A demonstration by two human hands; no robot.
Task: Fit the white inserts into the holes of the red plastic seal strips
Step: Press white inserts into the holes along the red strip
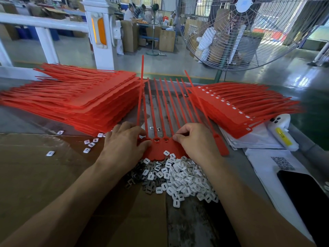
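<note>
A red sheet of joined seal strips (161, 152) lies in front of me, its thin tails fanning away. Two of its holes (161, 139) show between my hands. My left hand (122, 147) presses on the sheet's left end, fingers curled over the edge. My right hand (195, 141) rests on the right end, its curled fingertips pinching at a hole; whether an insert is under them is hidden. A heap of white inserts (185, 177) lies just below the sheet, mixed with grey metal clips (140, 177).
A tall stack of red strip sheets (80, 97) sits to the left. Another stack with white inserts fitted (236, 106) lies to the right. Loose inserts (89, 145) scatter on the cardboard. A white bottle (281, 132), papers and a dark phone (306, 193) are at right.
</note>
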